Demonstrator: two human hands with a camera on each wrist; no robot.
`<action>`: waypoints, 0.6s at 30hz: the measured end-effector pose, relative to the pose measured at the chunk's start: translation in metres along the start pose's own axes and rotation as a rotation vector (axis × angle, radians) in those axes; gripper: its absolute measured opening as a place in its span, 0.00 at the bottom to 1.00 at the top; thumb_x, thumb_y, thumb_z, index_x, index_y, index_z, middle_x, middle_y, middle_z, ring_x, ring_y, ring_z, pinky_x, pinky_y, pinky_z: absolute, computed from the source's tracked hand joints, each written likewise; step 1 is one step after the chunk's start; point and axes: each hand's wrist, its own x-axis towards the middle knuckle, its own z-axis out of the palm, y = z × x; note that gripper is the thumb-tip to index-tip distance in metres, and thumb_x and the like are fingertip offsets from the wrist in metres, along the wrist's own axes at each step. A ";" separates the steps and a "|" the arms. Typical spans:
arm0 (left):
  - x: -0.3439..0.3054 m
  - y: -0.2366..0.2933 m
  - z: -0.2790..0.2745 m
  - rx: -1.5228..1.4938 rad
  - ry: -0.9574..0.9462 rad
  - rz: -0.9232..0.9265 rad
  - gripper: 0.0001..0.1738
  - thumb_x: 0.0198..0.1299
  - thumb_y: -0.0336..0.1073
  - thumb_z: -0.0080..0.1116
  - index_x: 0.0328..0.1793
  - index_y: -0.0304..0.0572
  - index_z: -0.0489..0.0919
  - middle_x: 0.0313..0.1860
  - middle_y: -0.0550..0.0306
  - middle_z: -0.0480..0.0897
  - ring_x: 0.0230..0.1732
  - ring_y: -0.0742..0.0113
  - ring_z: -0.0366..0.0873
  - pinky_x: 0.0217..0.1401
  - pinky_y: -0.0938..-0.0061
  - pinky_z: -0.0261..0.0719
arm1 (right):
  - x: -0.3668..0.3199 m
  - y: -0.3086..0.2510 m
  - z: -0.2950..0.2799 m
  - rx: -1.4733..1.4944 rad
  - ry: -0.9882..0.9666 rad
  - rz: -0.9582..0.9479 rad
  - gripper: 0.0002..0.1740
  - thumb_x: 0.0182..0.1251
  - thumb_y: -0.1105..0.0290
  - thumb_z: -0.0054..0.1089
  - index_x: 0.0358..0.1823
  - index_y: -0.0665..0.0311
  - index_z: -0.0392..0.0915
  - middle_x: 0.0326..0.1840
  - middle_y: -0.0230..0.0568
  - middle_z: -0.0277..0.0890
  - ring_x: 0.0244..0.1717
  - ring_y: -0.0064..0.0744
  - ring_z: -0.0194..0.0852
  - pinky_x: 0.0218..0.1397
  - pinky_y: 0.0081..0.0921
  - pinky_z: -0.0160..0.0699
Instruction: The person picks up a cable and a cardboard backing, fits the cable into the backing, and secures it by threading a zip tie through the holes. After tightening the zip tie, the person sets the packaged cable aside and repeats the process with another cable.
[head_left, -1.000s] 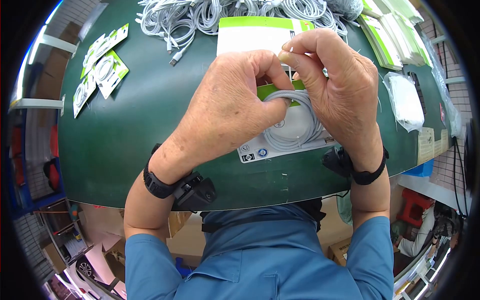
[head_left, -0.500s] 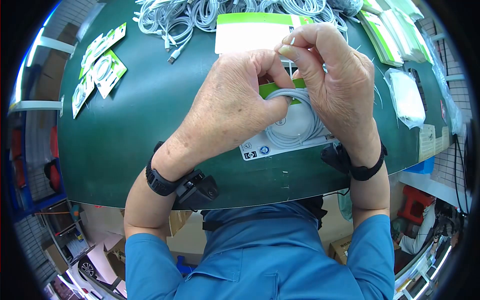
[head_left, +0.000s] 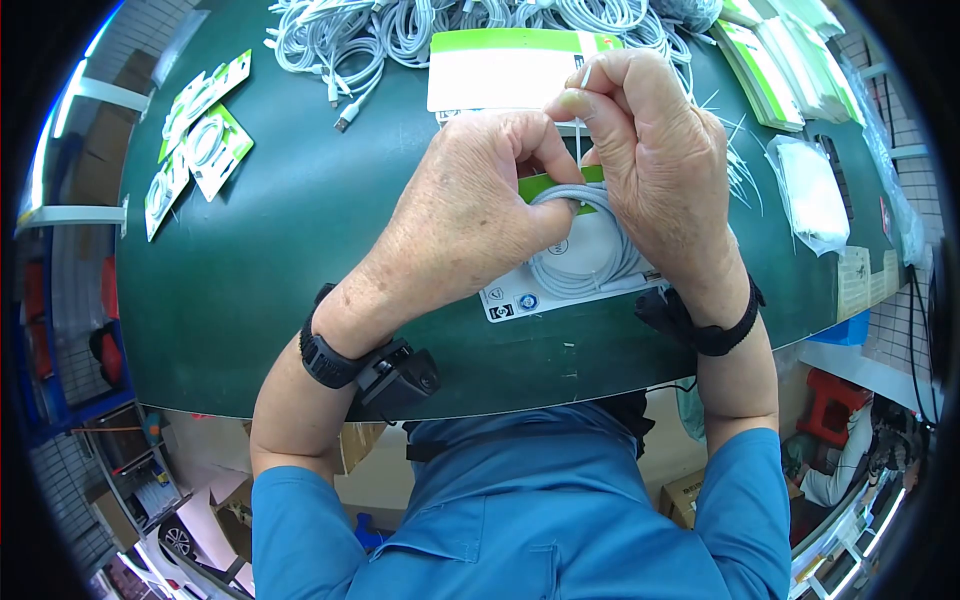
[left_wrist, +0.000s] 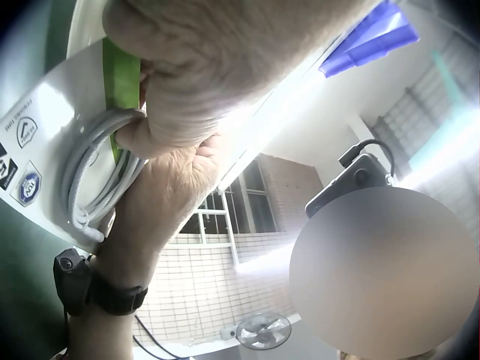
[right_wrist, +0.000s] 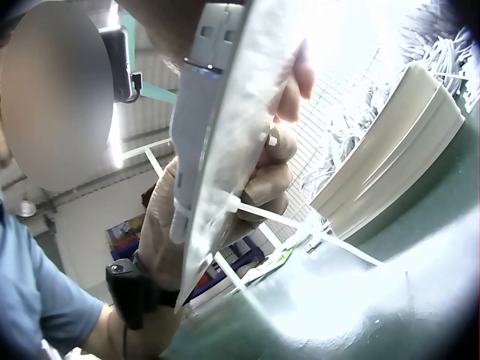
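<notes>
My left hand pinches a coiled light-grey cable against a white and green packaging card, its thumb inside the coil. Above the card's green top, the right hand pinches a thin white cable tie between thumb and forefinger. The tie stands upright from the coil. In the right wrist view the card is seen edge-on, with a cable plug on its front. Left fingers lie behind it, and a cable tie sticks out of the back.
A stack of cards lies just beyond the hands, with a heap of coiled cables behind. Carded cables lie at the left. More cards, loose ties and a white plastic bag are at the right.
The right hand has shifted slightly left, and more of the upright tie shows between the hands. Loose ties at the right have come into view. The left hand keeps its grip.
</notes>
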 end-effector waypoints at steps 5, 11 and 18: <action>0.001 -0.001 0.002 -0.004 -0.006 0.008 0.09 0.55 0.20 0.70 0.43 0.31 0.86 0.43 0.58 0.90 0.49 0.74 0.89 0.59 0.75 0.90 | -0.003 0.003 0.001 -0.003 0.009 0.028 0.04 0.83 0.73 0.63 0.50 0.65 0.77 0.40 0.43 0.91 0.39 0.30 0.95 0.31 0.25 0.95; 0.002 -0.005 0.005 -0.027 -0.004 0.019 0.09 0.55 0.20 0.70 0.43 0.31 0.86 0.43 0.57 0.90 0.49 0.74 0.89 0.57 0.76 0.89 | -0.005 0.007 0.003 0.044 0.036 0.014 0.08 0.74 0.75 0.72 0.49 0.66 0.82 0.37 0.48 0.90 0.37 0.44 0.95 0.38 0.34 0.92; 0.005 -0.010 0.004 -0.032 -0.025 0.005 0.09 0.56 0.21 0.69 0.44 0.31 0.86 0.42 0.56 0.90 0.48 0.74 0.89 0.56 0.75 0.89 | -0.004 0.011 -0.017 0.114 -0.123 0.011 0.07 0.69 0.76 0.74 0.46 0.66 0.90 0.38 0.45 0.90 0.37 0.41 0.91 0.42 0.34 0.87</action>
